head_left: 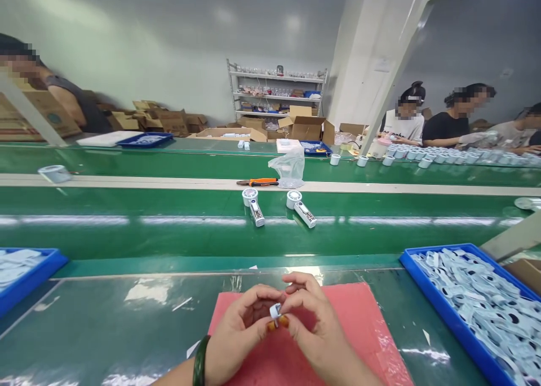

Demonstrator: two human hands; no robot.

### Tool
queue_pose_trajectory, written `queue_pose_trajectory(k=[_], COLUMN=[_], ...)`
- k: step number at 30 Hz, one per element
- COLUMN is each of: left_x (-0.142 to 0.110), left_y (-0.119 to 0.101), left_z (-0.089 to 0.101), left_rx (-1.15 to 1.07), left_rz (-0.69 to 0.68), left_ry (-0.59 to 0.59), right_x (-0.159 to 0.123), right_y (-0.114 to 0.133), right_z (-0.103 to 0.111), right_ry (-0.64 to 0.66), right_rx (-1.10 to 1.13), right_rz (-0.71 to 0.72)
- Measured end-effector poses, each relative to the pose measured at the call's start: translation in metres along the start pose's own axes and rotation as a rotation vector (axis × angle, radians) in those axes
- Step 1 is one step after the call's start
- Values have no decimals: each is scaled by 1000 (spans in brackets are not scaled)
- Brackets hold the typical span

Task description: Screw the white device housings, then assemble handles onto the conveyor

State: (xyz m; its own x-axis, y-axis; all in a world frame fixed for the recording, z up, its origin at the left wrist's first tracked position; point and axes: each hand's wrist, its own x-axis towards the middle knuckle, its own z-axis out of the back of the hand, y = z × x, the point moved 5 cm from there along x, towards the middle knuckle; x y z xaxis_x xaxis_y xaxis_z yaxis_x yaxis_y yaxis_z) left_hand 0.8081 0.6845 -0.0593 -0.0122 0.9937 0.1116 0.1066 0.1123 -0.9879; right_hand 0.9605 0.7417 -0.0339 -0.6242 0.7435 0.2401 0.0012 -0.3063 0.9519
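My left hand (239,329) and my right hand (308,321) meet above a pink anti-static mat (363,341), and their fingertips pinch a small white plastic part (275,311) between them. Its exact shape is partly hidden by my fingers. Orange fingertips or nails show just below the part. A dark green bangle (200,360) circles my left wrist. Neither hand touches the mat as far as I can tell.
A blue tray (443,310) heaped with pale blue parts stands to my right, and another blue tray (42,279) to my left. Two white devices (256,212) lie on the green conveyor belt (186,236) ahead. Beyond them are orange-handled pliers (257,182) and co-workers (456,115).
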Motion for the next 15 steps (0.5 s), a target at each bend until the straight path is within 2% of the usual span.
queue_pose_trajectory(k=[3, 6, 9, 12, 15], left_x=[0, 0, 1, 2, 1], left_y=[-1, -3, -6, -7, -4], left_z=[-1, 1, 1, -1, 2], left_rx=[17, 64, 107, 128, 95], left_rz=[10, 46, 74, 92, 116], left_ry=[11, -22, -16, 13, -41], right_x=[-6, -7, -6, -7, -9], right_y=[-10, -10, -3, 2, 2], right_z=[-2, -2, 4, 7, 7], right_ry=[-32, -52, -92, -40, 6], right_rx=[59, 16, 12, -62, -185], right_rz=[-48, -47, 46, 150, 202])
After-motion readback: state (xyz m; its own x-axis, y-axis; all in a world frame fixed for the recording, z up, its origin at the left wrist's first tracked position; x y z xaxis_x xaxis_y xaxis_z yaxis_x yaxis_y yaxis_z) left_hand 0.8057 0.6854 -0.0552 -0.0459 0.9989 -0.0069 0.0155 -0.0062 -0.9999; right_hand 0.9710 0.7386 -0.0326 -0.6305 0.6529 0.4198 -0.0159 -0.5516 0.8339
